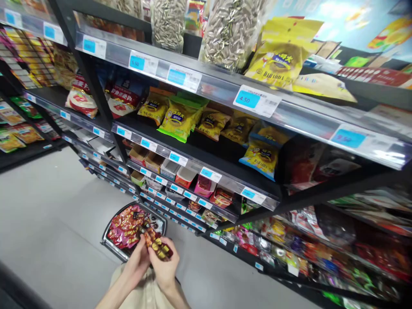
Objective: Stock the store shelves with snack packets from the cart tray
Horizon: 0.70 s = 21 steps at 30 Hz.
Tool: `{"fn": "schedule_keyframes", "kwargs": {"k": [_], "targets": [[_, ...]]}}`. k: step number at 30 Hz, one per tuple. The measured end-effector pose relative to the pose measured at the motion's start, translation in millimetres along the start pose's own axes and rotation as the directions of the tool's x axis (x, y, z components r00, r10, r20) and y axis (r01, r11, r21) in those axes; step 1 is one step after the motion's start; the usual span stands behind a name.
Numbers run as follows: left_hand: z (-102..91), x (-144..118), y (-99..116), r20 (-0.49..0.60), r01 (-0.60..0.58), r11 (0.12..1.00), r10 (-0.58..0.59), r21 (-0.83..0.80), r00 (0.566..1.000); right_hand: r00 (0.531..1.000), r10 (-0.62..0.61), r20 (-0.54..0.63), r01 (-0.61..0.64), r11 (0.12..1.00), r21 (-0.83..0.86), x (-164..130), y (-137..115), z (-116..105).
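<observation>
My right hand (166, 265) is closed around several small snack packets (158, 248) in dark red-brown and yellow shiny wrapping. The fingers of my left hand (138, 258) are closed at the left end of the same bunch; how much of it they grip is partly hidden. Both hands are close together, above the near right side of a black-rimmed basket (113, 252). Inside the basket lie many red and pink wrapped packets (124, 227), with some dark and whitish ones at the right.
Shop shelves rise in front of me, with yellow snack bags (177, 118) on a middle level and clear bags of sunflower seeds (230, 34) above. Small open boxes (185, 176) stand lower down. Loose wrapped goods (289, 253) fill the right shelves. Grey floor (51, 223) extends left.
</observation>
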State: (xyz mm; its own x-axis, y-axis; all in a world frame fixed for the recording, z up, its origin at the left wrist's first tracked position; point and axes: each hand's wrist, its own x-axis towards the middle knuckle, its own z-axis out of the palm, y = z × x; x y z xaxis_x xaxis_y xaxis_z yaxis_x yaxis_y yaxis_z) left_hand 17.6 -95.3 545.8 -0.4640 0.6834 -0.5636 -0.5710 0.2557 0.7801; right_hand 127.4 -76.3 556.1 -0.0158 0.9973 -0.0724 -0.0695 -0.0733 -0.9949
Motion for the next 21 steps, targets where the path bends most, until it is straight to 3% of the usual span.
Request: {"fn": "schedule_keyframes", "kwargs": {"k": [3,5,7,11,14,16,18,21], "targets": [[11.2,-6,3,0.152,0.133,0.975,-0.107,-0.175,0.983,0.975,-0.172,0.137,0.181,0.982,-0.056,-3,-5,-1],[16.0,-7,7,0.242,0.164,0.966,-0.113,-0.202,0.964,0.958,-0.213,0.193,0.229,0.971,-0.067,-1,-5,-4],[21.1,-6,9,0.314,0.179,0.964,-0.112,-0.194,0.943,0.962,-0.211,0.174,0.227,0.971,-0.074,1,-1,-7],[35.8,2,-5,0.392,0.218,0.966,-0.149,-0.136,0.908,0.991,-0.134,0.012,0.135,0.983,-0.122,6,8,-17],[49.9,20,-28,0.425,0.271,0.963,-0.248,0.007,0.871,0.975,-0.016,-0.223,-0.012,0.992,-0.124,8,17,-42],[62.2,39,-47,0.35,0.221,0.961,-0.266,0.164,0.898,0.91,0.081,-0.406,-0.121,0.99,-0.076,2,29,-70],[79.9,63,-67,0.224,0.121,0.928,-0.209,0.352,0.952,0.797,0.17,-0.58,-0.233,0.972,-0.035,-15,43,-101],[120.1,103,-95,0.127,0.03,0.881,-0.102,0.473,0.987,0.614,0.23,-0.755,-0.425,0.903,-0.07,-61,58,-145]]}}
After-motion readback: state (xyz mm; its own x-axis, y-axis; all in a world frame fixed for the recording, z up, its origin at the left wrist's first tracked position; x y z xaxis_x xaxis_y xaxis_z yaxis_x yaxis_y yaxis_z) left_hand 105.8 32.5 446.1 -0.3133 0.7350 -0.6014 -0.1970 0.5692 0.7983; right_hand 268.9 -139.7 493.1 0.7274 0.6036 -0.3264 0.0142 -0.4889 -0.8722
